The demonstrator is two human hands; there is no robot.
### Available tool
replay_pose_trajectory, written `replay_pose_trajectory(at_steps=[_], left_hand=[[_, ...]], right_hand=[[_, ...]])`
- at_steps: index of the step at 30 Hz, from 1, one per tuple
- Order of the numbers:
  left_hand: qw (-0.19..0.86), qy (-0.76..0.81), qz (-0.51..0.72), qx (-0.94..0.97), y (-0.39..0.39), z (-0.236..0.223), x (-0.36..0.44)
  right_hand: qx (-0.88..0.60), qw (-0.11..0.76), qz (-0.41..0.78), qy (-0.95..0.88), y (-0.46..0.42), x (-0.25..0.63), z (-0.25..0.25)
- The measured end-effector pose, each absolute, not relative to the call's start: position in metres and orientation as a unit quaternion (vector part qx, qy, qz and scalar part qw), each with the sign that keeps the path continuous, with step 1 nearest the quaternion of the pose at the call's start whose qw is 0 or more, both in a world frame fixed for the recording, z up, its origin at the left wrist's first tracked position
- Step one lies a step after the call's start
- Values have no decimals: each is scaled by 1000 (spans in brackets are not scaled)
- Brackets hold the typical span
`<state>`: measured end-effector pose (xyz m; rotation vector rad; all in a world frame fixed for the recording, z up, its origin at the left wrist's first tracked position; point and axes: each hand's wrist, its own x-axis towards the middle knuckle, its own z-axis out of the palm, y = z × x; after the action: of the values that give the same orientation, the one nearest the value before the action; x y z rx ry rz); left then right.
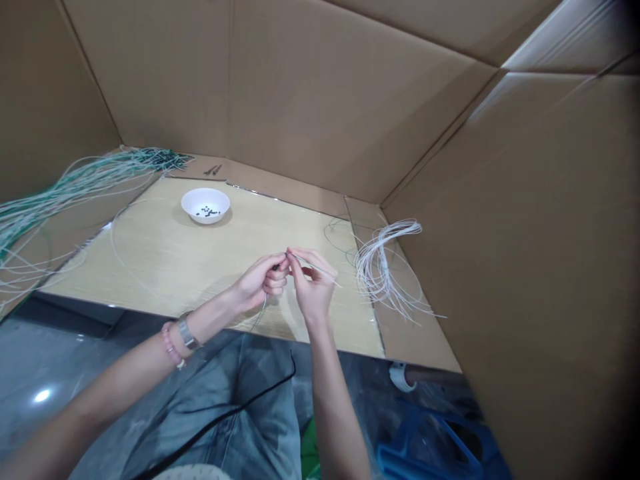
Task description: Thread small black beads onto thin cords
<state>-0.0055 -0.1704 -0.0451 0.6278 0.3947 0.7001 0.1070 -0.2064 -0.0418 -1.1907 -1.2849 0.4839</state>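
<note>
My left hand [263, 281] and my right hand [311, 288] meet above the front edge of a pale wooden board [165, 260]. Both are closed in a pinch on a thin white wire [320, 269], which sticks out to the right past my right fingers. A small dark piece shows at my left fingertips, too small to name. A bundle of white wires [383, 267] lies just right of my hands. A white bowl [205, 205] with several small black pieces sits at the back of the board.
A long bundle of green and white wires [75, 183] lies along the left side. Cardboard walls [350, 93] enclose the board at the back and right. Below are my jeans, a black cable [240, 407] and a blue stool [430, 447].
</note>
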Motion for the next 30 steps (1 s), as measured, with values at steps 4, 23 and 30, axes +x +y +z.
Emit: replay_pose_trajectory(at_steps=[4, 23, 30], left_hand=[[865, 189, 348, 309, -172, -47, -5], [802, 199, 370, 425, -181, -40, -11], [779, 204, 375, 460, -180, -35, -14]], right_hand=[[-496, 589, 231, -595, -211, 111, -32], [-451, 581, 418, -533, -201, 117, -20], [-432, 566, 391, -584, -198, 118, -17]])
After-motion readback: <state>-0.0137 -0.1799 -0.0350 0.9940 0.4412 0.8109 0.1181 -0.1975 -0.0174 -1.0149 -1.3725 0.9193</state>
